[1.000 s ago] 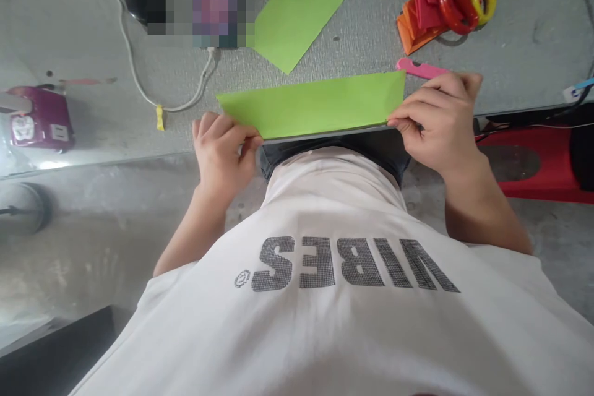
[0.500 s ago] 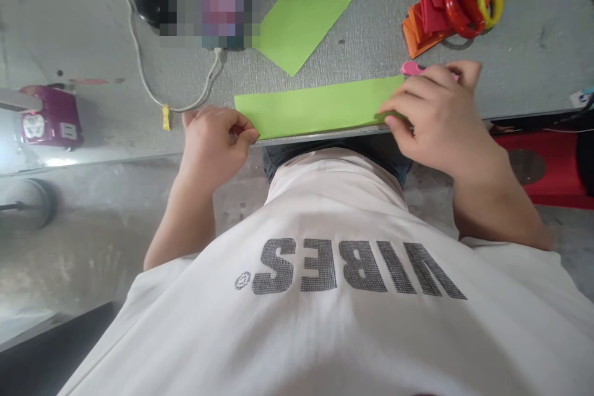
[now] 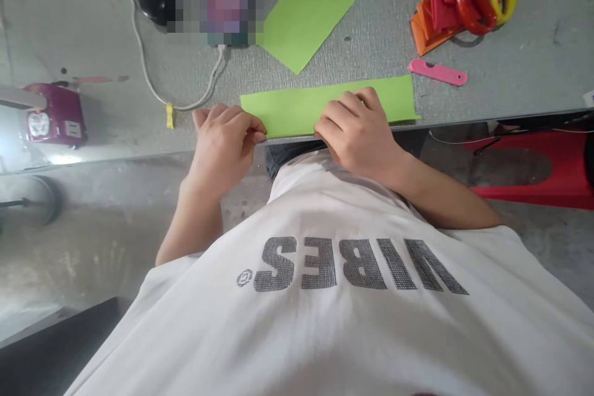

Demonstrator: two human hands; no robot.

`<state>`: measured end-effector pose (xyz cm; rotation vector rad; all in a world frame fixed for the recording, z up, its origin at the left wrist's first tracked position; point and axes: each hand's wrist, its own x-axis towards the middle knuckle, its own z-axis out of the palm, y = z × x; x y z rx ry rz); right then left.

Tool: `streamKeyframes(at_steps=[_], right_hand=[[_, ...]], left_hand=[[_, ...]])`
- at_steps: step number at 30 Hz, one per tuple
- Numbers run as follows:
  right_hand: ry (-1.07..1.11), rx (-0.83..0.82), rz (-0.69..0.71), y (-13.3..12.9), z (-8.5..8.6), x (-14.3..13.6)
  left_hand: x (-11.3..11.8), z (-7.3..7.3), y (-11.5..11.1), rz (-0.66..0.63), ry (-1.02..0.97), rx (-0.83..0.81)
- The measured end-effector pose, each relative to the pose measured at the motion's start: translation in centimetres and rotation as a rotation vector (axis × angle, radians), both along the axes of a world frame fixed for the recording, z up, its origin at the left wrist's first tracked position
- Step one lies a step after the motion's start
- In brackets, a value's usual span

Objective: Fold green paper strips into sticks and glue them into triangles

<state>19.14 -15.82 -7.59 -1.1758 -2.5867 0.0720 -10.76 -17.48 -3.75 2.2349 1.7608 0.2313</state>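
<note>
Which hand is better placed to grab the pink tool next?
Right, probably: the right hand is nearer the pink tool; the left hand is at the left end of the green strip.

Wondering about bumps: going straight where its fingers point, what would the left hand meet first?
The left hand, already touching the long green paper strip, would probably meet the right hand, though depth is unclear.

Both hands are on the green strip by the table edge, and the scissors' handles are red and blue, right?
No, the head view shows scissors with red and yellow handles. Left hand and right hand are on the green strip by the table edge.
</note>
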Motion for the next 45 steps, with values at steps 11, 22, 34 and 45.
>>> streamKeyframes(at_steps=[11, 22, 34, 45], right_hand=[[-0.089, -0.229, -0.144, -0.5, 2.4, -0.7], [-0.006, -0.174, -0.16, 0.6, 2.4, 0.2], [0.021, -0.198, -0.215, 0.5, 2.9, 1.7], [0.031, -0.172, -0.324, -0.3, 2.5, 3.9]], left_hand=[[2.2, 1.3, -0.8, 0.152, 0.005, -0.109], [2.0, 1.3, -0.5, 0.222, -0.072, -0.082], [1.4, 1.0, -0.3, 0.215, -0.157, -0.076], [1.2, 0.5, -0.3, 0.219, -0.218, 0.004]])
